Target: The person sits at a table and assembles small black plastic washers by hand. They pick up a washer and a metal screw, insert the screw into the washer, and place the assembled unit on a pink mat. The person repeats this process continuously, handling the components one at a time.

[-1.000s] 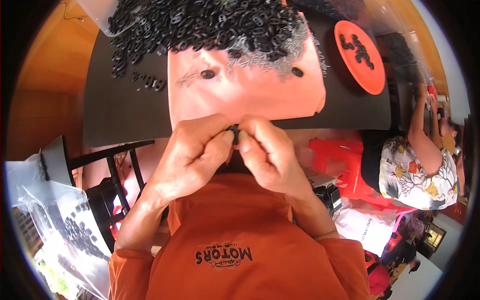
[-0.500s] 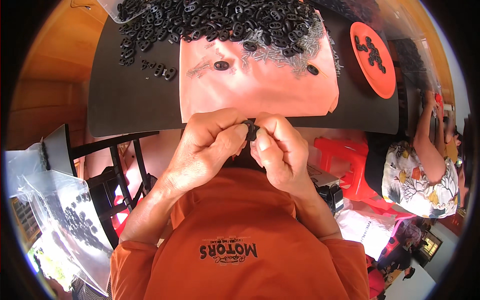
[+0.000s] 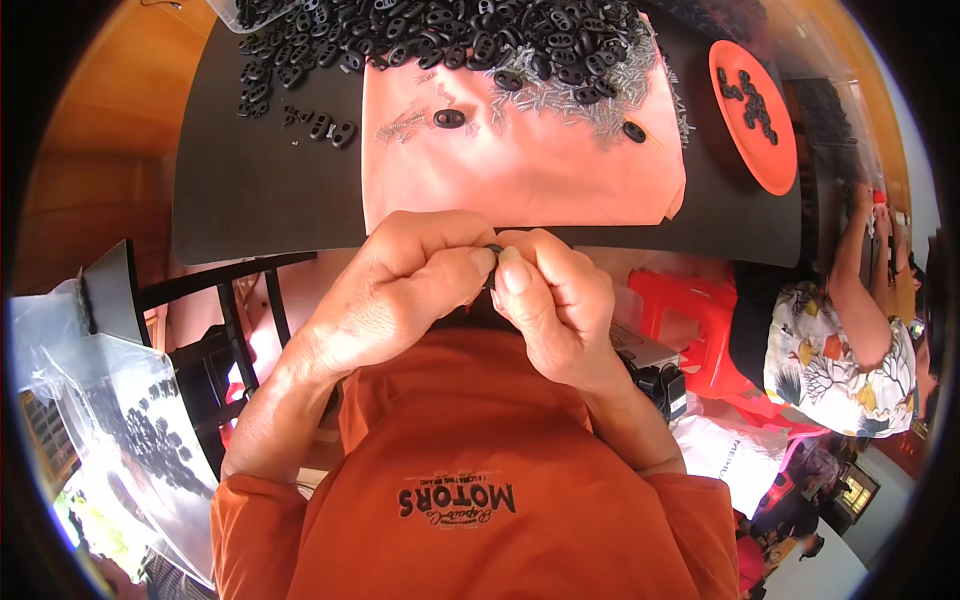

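Close to my body, just off the table's near edge, my left hand [image 3: 395, 285] and my right hand [image 3: 555, 300] meet with thumbs and forefingers pinched together. Between their fingertips is a small black piece [image 3: 494, 249], apparently a cord lock, mostly covered by the fingers. Ahead lies a pink sheet [image 3: 520, 190]. One two-hole black cord lock [image 3: 449, 119] rests on its left part, another cord lock [image 3: 634, 131] toward its right. Small metal springs [image 3: 570, 108] are scattered over the sheet's far side, beside a large heap of black cord locks [image 3: 400, 32].
On the dark table [image 3: 270, 190] a red plate [image 3: 772, 172] at right holds several black pieces. A black chair [image 3: 228, 330] and a clear plastic bin [image 3: 85, 370] stand left. At right are a red stool [image 3: 690, 300] and another person in a patterned top [image 3: 830, 360].
My fingertips have closed further over the black piece, so less of it shows. Both hands stay together in nearly the same place. The table appears slightly higher in view.
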The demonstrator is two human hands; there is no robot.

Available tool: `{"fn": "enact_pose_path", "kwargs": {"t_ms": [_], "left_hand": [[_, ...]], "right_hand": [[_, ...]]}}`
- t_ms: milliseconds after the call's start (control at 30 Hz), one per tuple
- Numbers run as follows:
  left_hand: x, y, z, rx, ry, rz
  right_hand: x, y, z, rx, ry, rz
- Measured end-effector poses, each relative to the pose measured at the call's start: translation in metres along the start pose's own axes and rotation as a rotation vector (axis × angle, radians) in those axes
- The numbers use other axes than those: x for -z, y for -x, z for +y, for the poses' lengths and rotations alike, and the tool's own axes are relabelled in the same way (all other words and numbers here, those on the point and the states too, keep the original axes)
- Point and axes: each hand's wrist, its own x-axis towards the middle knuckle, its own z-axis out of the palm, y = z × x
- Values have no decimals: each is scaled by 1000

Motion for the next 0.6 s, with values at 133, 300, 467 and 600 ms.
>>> {"fn": "enact_pose_path", "kwargs": {"t_ms": [133,300,467,600], "left_hand": [[0,-2,-1,35,54,26],[-2,0,-1,56,127,19],[4,-6,-5,109,176,-11],[5,-3,-9,125,248,-14]], "right_hand": [[-2,3,0,-96,-195,6],[-4,4,2,-46,-207,38],[-6,8,4,-68,-245,51],[-4,9,6,-43,-163,22]]}}
